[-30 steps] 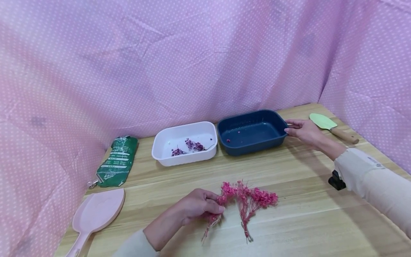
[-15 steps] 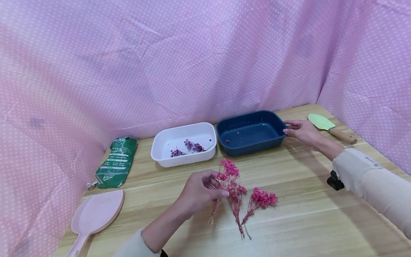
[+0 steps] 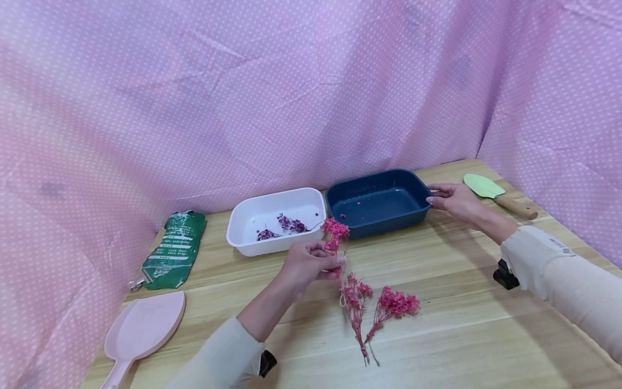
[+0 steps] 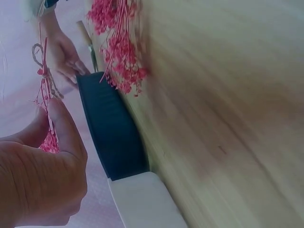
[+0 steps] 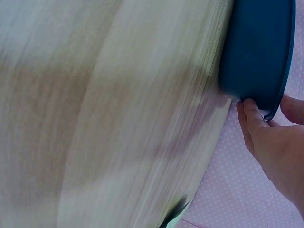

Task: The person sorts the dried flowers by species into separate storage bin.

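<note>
Between thumb and fingers, my left hand (image 3: 306, 267) pinches a sprig of pink dried flowers (image 3: 335, 231), raised over the table in front of the gap between two tubs. Twine ties its stems (image 4: 43, 78) in the left wrist view. My right hand (image 3: 459, 202) grips the right end of a dark blue tub (image 3: 389, 220), thumb at the rim and fingers against the outer wall (image 5: 254, 61). A few pink bits lie in this tub. Two more pink sprigs rest on the table, one nearer my left hand (image 3: 357, 308), the other a fuller bunch (image 3: 397, 302).
A white tub (image 3: 272, 247) holding purple dried flowers (image 3: 291, 223) stands left of the blue one. A green packet (image 3: 175, 248) and a pink pan with a handle (image 3: 146, 324) lie left. A light green trowel (image 3: 485, 186) with a wooden handle lies right.
My left hand has lifted one pink sprig from beside the others and carried it forward toward the tubs. One sprig left on the table has shifted slightly. The right hand keeps its hold.
</note>
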### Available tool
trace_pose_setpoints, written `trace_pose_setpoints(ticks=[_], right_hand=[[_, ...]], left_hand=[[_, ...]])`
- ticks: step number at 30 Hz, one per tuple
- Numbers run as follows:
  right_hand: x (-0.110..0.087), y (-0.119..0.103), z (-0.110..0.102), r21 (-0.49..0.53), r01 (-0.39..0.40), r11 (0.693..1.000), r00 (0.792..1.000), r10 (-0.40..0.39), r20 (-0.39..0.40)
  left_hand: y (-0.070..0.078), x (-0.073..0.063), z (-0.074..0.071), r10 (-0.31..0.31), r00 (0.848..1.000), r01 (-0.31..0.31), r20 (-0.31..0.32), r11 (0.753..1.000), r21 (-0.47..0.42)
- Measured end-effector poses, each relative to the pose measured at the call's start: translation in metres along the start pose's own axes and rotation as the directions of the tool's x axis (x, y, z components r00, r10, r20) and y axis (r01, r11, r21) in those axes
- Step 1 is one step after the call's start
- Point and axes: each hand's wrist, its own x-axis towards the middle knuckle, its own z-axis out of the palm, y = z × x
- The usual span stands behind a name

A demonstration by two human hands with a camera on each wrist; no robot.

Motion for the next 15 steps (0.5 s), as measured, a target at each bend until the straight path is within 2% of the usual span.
trace_pose_setpoints(ticks=[15], right_hand=[[-0.001, -0.002, 0.0, -0.02, -0.009, 1.0, 1.0, 0.009, -0.001]], left_hand=[[0.022, 0.05, 0.013, -0.041, 0.995, 0.03, -0.09, 0.991, -0.128]])
